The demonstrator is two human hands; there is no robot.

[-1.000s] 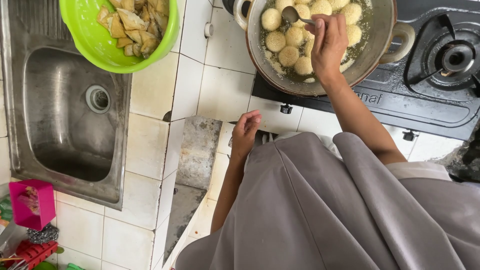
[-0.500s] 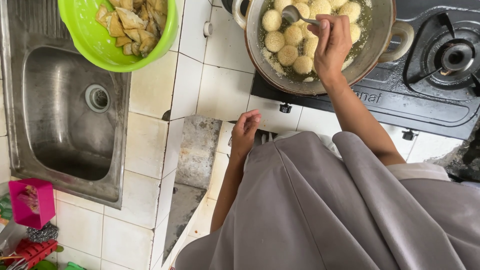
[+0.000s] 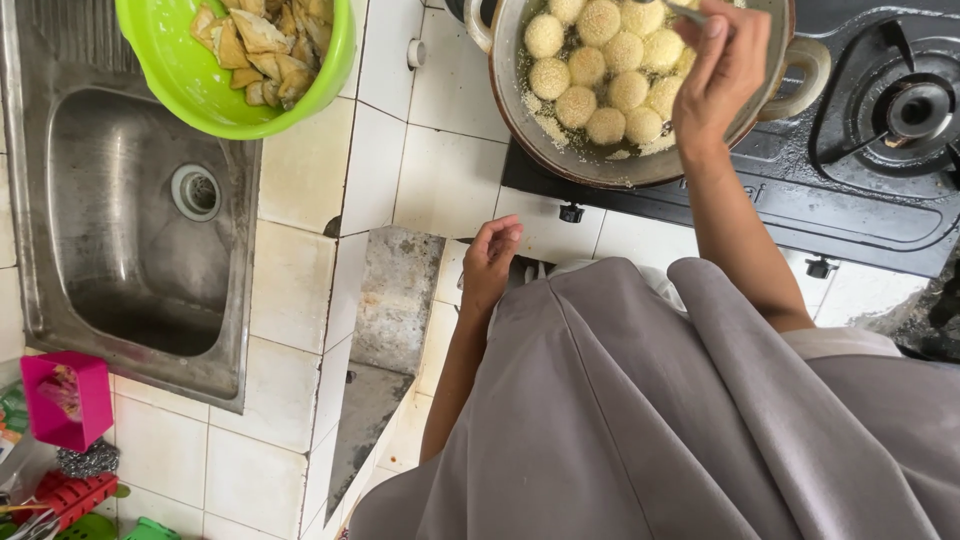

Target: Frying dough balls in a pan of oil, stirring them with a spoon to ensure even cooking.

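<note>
Your right hand (image 3: 722, 70) grips a metal spoon (image 3: 686, 12) over the pan (image 3: 520, 105) of sesame-coated balls (image 3: 605, 125) lying just beneath and left of it, while your left hand (image 3: 490, 262), loosely curled and holding nothing, rests at the tiled counter (image 3: 445, 180) edge below the pan.

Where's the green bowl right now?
In the head view, the green bowl sits at upper left, overlapping the sink's top rim, left of the pot of round balls on the stove.
</note>
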